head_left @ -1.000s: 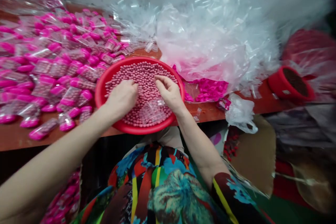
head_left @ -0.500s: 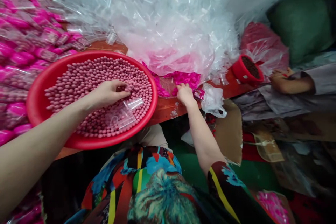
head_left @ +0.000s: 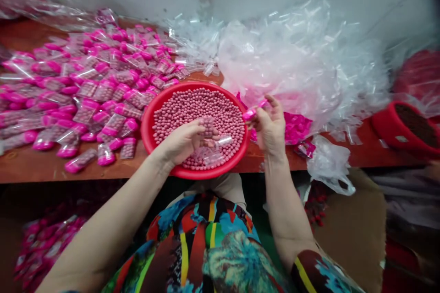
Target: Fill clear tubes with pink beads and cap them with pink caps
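Holding bead-filled clear container in left hand, fingers clamped on it, over red basin, mid-frame; pinching pink piece in right hand, right of centre; no longer reaching into pink pile, centre right; thus having both parts in hand.

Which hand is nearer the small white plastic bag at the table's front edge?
Right. The right hand, holding a pink cap, is left of the white plastic bag; the left hand is over the red bowl, farther left.
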Available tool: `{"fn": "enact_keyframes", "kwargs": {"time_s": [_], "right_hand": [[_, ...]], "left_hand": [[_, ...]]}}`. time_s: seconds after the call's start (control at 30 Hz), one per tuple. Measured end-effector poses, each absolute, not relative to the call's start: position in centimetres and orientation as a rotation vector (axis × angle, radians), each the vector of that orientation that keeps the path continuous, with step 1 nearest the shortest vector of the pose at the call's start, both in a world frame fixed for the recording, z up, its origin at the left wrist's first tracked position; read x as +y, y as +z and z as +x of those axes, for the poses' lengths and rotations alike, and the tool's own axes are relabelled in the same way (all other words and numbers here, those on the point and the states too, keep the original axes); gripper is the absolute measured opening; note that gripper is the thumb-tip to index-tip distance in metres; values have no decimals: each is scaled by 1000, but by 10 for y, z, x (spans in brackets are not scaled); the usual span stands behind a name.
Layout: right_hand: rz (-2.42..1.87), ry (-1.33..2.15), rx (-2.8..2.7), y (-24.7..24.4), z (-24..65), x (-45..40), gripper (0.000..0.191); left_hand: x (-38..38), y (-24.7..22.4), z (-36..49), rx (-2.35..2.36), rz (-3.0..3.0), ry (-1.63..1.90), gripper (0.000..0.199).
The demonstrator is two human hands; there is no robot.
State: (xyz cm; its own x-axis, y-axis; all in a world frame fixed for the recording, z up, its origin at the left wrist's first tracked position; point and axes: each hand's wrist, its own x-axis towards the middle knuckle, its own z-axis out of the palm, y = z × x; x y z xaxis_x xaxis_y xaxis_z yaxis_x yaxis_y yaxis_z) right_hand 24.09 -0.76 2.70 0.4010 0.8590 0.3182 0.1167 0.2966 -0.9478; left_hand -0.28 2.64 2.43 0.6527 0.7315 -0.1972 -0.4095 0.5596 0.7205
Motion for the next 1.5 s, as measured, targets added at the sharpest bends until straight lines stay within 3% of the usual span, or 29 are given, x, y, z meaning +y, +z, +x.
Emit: {"fn": "enact_keyframes", "kwargs": {"time_s": [0.1, 0.37, 0.53, 0.7, 0.9, 1.5], "right_hand": [[-1035, 769, -1047, 31, 184, -6, 49], [-1181, 700, -1370, 23, 157, -23, 17], [-1261, 631, -1705, 36, 166, -27, 31], [-1298, 755, -1537, 35, 165, -21, 17], [-1342, 949, -1301, 22, 165, -22, 31], [-1346, 1041, -1452, 22, 168, -27, 34]], "left_hand": [[19, 22, -4, 508, 725, 734, 28], [11, 21, -16, 479, 756, 775, 25], [8, 20, -15, 609, 790, 753, 11], [8, 25, -21, 670, 771, 650, 23], [11, 24, -27, 686, 799, 593, 20], [10, 20, -24, 641, 688, 671, 13]]}}
